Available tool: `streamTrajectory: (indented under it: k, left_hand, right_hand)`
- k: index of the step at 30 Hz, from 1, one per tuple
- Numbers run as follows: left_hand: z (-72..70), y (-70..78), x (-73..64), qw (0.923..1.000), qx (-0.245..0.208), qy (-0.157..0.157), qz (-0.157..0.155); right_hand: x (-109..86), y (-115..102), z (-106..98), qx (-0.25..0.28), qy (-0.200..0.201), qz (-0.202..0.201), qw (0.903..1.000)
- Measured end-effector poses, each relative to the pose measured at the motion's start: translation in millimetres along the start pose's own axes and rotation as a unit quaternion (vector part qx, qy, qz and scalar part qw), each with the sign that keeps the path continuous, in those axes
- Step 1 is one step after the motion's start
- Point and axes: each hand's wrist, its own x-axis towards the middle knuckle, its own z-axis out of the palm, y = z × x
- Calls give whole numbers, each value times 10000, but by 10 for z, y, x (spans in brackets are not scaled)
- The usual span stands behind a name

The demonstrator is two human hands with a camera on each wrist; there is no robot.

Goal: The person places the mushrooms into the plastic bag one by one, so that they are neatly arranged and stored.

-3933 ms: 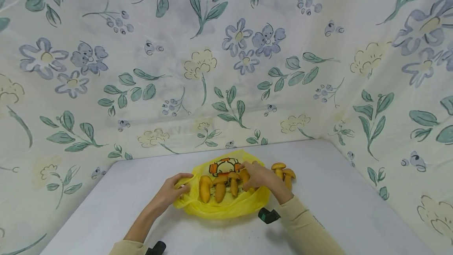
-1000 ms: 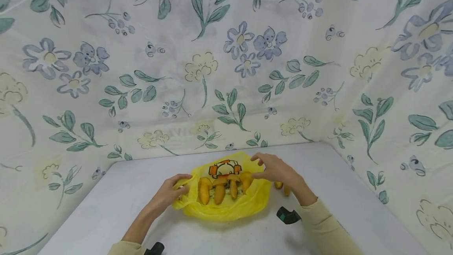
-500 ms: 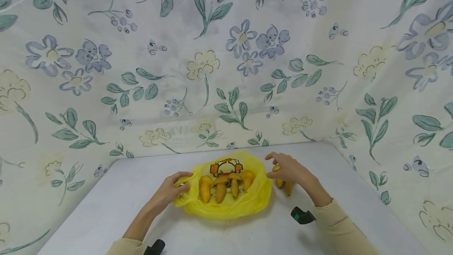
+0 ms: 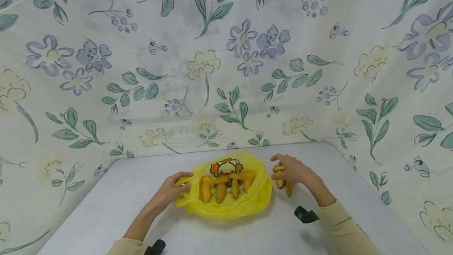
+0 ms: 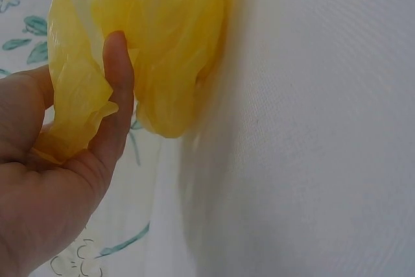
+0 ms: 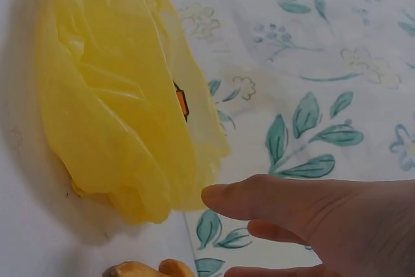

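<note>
A yellow plastic bag (image 4: 226,211) lies with its mouth spread, a cartoon print on its inner back side. Several brown mushrooms (image 4: 206,190) sit in a row inside it. My left hand (image 4: 169,191) holds the bag's left edge; in the left wrist view, yellow film (image 5: 81,108) runs between thumb and fingers. Right of the bag, two more mushrooms (image 4: 280,183) rest on the table, partly hidden behind my right hand (image 4: 295,170). That hand reaches over them, fingers apart; the right wrist view shows the mushrooms' ends (image 6: 139,269) below the spread thumb and fingers.
The white table (image 4: 219,239) ends at a floral cloth (image 4: 198,89) hanging behind and at the sides. A dark wrist device (image 4: 306,215) sticks out under the right forearm, and another (image 4: 155,247) beside the left sleeve.
My right hand has left the mushroom at the right end of the bag's row and moved right to the two mushrooms outside. My left hand stays on the bag's edge.
</note>
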Motion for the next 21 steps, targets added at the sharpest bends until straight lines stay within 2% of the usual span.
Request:
streamTrajectory:
  k: [10, 21]
  left_hand:
    - [0, 9, -4, 10000, 25, 0, 5]
    - [-1, 2, 4, 10000, -28, 18, -9]
  right_hand:
    - [-29, 61, -50, -139, -110, 183, 9997]
    - [-60, 151, -109, 190, -303, 307, 9989]
